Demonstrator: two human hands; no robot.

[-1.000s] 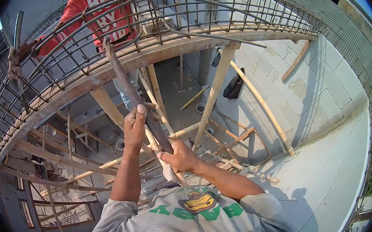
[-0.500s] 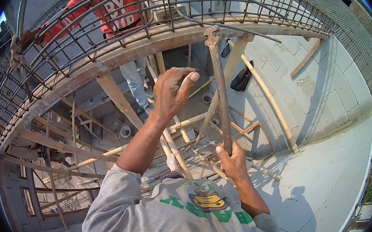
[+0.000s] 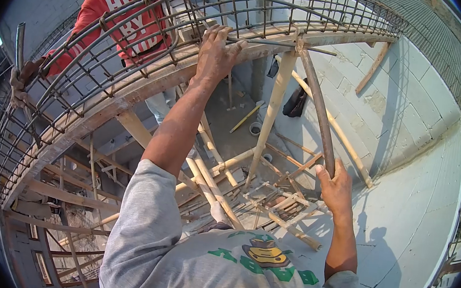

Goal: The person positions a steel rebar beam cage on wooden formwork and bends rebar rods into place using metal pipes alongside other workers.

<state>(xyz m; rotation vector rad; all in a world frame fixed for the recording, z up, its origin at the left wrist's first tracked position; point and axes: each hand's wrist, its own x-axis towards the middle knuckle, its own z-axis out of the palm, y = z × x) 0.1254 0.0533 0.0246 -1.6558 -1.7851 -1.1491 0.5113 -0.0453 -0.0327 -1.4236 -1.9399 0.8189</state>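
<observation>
1. Below the wood board (image 3: 135, 93), the right hand (image 3: 337, 190) is wrapped around the low end of the bar (image 3: 318, 99).
2. On the board, the left hand (image 3: 215, 56) is half curled; I cannot tell if it grips the rod (image 3: 273, 43).
3. A firm, steady hold should work best.
4. The bar looks long and brown, its top by the board.

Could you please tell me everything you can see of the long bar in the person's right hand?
The bar is a long, slender, brownish-grey rod that looks like worn metal. It appears slightly bowed, though the lens may cause that. Its far end widens into a lighter, notched head, seen against the wooden beam and by a thin steel rod; whether it grips that rod is unclear. It slants down to the right hand, which is closed around its near end.
</observation>
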